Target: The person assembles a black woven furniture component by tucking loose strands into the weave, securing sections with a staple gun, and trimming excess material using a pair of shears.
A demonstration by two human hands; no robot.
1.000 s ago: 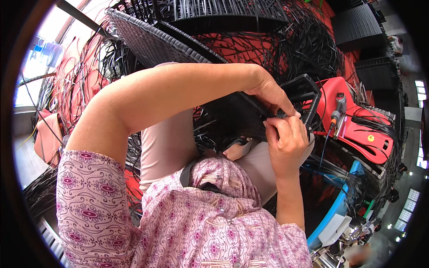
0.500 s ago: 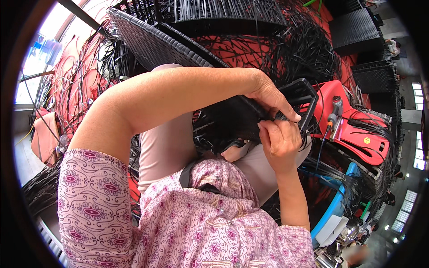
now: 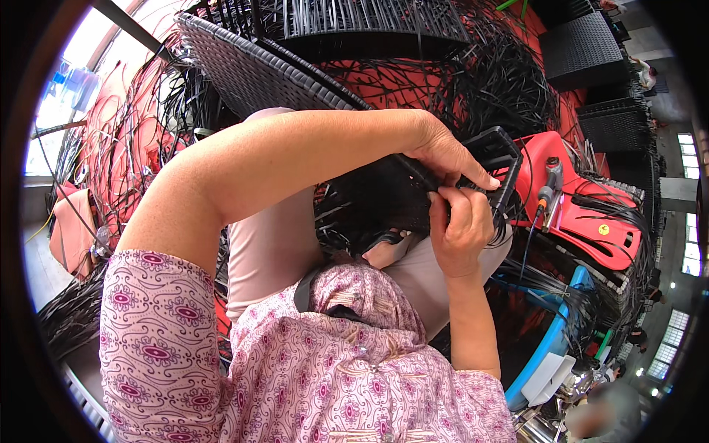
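A black woven frame (image 3: 515,176) with an angular open end lies across my lap, its dark body partly hidden under my left forearm. Over its near side arches my left hand (image 3: 447,153), fingers curled down around the edge and one digit reaching toward the rim. My right hand (image 3: 464,223) is just below, its thumb and fingers pinched together against the frame close to the left fingertips. What sits inside that pinch is hidden. Thin black strips (image 3: 502,230) hang from the frame beside the right hand.
A red plastic seat (image 3: 583,229) stands at right, holding a corded power tool (image 3: 551,184). Below it is a blue tub (image 3: 552,347). A black woven panel (image 3: 269,77) leans ahead of my knees, and tangled black strips (image 3: 509,92) cover the red ground. Another person (image 3: 609,413) is at lower right.
My right hand has shifted slightly up and left, closer to the left fingertips, with its wrist turned a little. The left hand keeps its place on the frame.
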